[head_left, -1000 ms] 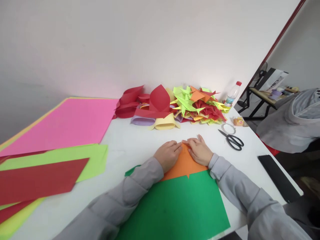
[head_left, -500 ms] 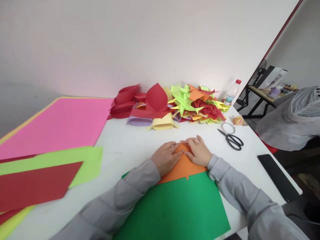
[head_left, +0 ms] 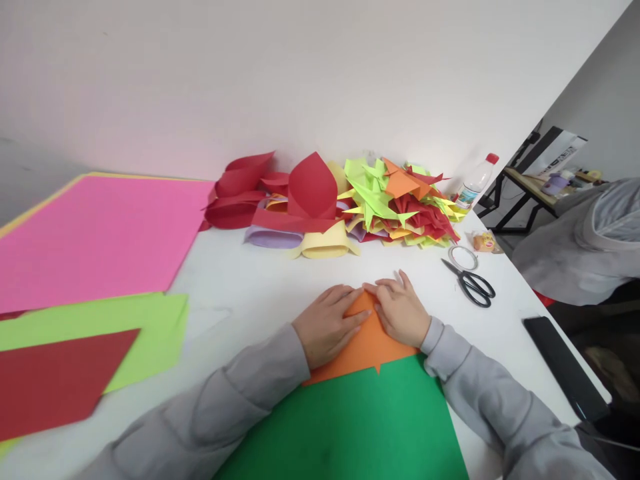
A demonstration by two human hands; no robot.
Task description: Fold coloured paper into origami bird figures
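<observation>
A folded orange paper (head_left: 367, 343) lies on the white table (head_left: 250, 287), its near edge over a large green sheet (head_left: 350, 427). My left hand (head_left: 327, 323) rests flat on the orange paper's left side, fingers stretched out towards the tip. My right hand (head_left: 400, 310) presses on its right side, fingers bent and together at the top fold. Both hands meet at the paper's far point.
A heap of folded paper shapes (head_left: 345, 207) lies by the wall. Scissors (head_left: 473, 285), a tape ring (head_left: 463, 257) and a bottle (head_left: 475, 180) sit to the right, a black phone (head_left: 565, 367) near the edge. Pink (head_left: 95, 233), lime (head_left: 90, 323) and red (head_left: 55, 377) sheets lie left. A person in grey (head_left: 585, 247) sits at right.
My left hand has flattened and slid a little onto the orange paper; my right hand stays pressed at the fold. The view has shifted slightly.
</observation>
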